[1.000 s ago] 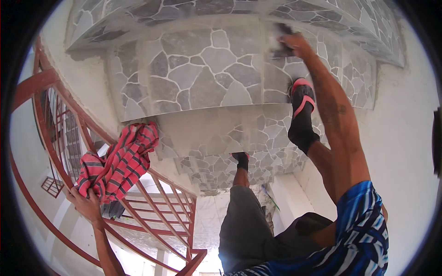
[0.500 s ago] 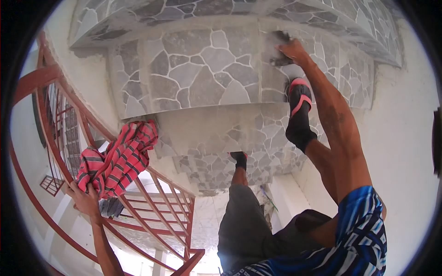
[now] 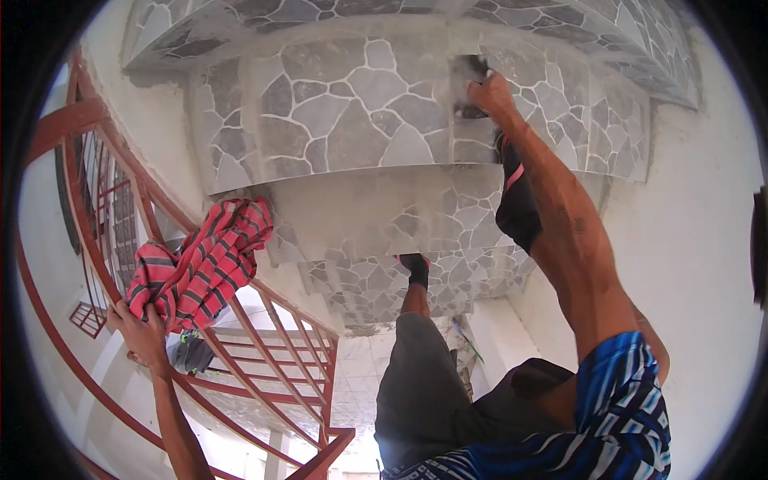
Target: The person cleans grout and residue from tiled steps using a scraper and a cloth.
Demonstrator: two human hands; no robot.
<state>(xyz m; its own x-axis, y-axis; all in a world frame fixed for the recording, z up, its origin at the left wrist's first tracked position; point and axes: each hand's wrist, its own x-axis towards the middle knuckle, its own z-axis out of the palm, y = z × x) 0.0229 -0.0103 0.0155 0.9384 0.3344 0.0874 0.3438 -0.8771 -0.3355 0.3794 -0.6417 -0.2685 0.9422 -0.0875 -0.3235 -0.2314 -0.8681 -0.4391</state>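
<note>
My right hand [image 3: 492, 90] is closed on a dark, flat object [image 3: 470, 84] pressed on the stone-patterned tile of the step [image 3: 364, 104]; the object is partly hidden by the fingers. A grey smear shows on the tile around it. At the left, my left hand [image 3: 142, 336] is wrapped round the red-brown metal railing [image 3: 120, 308], beside the lower end of a red and grey striped cloth [image 3: 204, 264] draped over the rail.
One foot [image 3: 518, 200] in a dark sock and sandal stands on the step, partly behind my right arm; the other [image 3: 415, 266] is on a lower step. White walls [image 3: 696, 264] flank the stairs. Dark items [image 3: 192, 352] lie beyond the railing.
My right hand has moved a little left over the tile with the dark object. My left hand stays on the railing. The view has shifted slightly.
</note>
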